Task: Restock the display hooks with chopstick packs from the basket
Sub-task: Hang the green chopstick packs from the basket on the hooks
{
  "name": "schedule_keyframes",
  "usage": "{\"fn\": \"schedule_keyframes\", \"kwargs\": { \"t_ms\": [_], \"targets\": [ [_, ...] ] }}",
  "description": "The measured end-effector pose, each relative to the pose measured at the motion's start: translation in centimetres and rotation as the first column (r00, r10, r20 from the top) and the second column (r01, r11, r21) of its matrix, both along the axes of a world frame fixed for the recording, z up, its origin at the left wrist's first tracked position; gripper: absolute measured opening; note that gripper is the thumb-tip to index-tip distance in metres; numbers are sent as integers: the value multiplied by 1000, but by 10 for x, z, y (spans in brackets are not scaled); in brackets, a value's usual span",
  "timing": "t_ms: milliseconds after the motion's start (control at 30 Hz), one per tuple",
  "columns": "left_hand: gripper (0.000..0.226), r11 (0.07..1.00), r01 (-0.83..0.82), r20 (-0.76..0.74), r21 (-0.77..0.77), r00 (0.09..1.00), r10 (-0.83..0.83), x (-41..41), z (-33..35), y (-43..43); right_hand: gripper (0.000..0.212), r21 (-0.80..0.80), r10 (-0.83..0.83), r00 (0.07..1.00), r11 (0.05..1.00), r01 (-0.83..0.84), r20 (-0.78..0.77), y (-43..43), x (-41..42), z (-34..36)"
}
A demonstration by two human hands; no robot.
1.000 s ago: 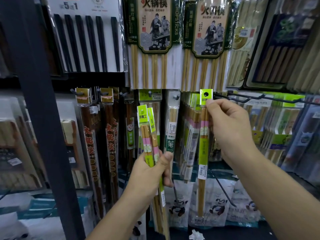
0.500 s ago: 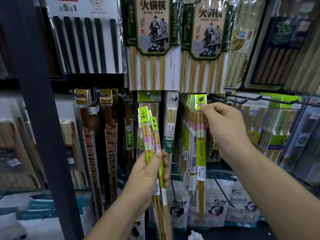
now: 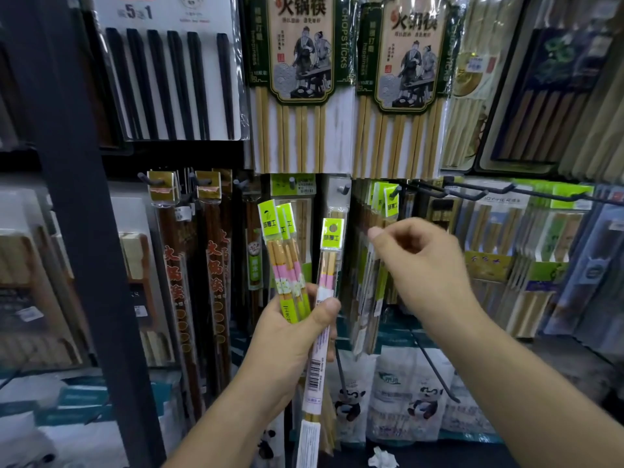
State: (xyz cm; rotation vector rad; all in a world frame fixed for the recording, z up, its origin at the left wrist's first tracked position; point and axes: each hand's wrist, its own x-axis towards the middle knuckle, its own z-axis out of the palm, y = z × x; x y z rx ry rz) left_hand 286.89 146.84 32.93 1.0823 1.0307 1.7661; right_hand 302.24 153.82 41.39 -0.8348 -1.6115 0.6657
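Observation:
My left hand [image 3: 287,336] grips a small bunch of chopstick packs [image 3: 287,261] with lime-green header tags and pink bands. One of them [image 3: 331,231] is fanned out to the right under my thumb. My right hand [image 3: 422,265] hovers just right of that pack's tag, fingers loosely curled and holding nothing. Above it, matching green-tagged packs [image 3: 388,202] hang in a row on a black hook [image 3: 395,191]. The basket is out of view.
Long bare black hooks [image 3: 479,192] jut out to the right above more hanging packs. Large hot-pot chopstick packs [image 3: 297,79] hang above. A dark shelf upright [image 3: 84,231] stands at the left. Another bare hook [image 3: 435,369] angles down below my right wrist.
My right hand slid its pack onto the hook among the green-tagged ones, let go, and drew back down-left. My left hand fanned one pack out to the right.

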Motion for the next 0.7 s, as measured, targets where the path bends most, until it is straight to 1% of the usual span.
{"fn": "schedule_keyframes", "kwargs": {
  "t_ms": [67, 133, 200, 300, 367, 433, 467, 533, 567, 633, 700],
  "targets": [
    [38, 1000, -12, -32, 10, 999, 12, 3, -1, 1, 11, -44, 113, 990, 993, -110, 79, -9, -8, -3],
    [42, 1000, 0, -48, 16, 999, 1, 5, -2, 2, 14, -78, 164, 982, 985, -157, 97, -13, -14, -6],
    [43, 999, 29, -43, 24, 999, -28, 6, -2, 2, 17, -100, 180, 981, 980, -172, 77, -15, -17, -6],
    [57, 998, 64, -10, 27, 998, -64, 6, 1, 0, 20, -108, 205, 979, 973, -204, -2, -13, -15, -4],
    [57, 999, 31, -12, 9, 999, -31, 4, 3, 0, 24, -90, 192, 978, 976, -199, -86, -9, -12, 1],
    [50, 999, -27, -75, -23, 997, 25, 3, 2, 0, 29, -76, 164, 972, 981, -179, -171, -6, -7, 8],
    [50, 1000, -19, -63, -16, 998, 18, 3, 0, 0, 31, -67, 152, 966, 983, -169, -208, -4, -5, 12],
    [46, 998, 67, 55, 10, 996, -68, 4, -1, -1, 34, -55, 128, 958, 988, -147, -256, 1, -1, 19],
    [41, 994, 107, 85, 22, 990, -109, 5, 0, -2, 34, -58, 113, 958, 989, -133, -265, 4, 1, 21],
    [33, 988, 153, 67, 36, 986, -155, 5, 0, -3, 33, -85, 78, 961, 991, -104, -267, 9, 3, 24],
    [34, 984, 175, 69, 37, 982, -177, 6, 0, -2, 33, -109, 55, 966, 990, -84, -252, 12, 4, 24]
  ]
}}
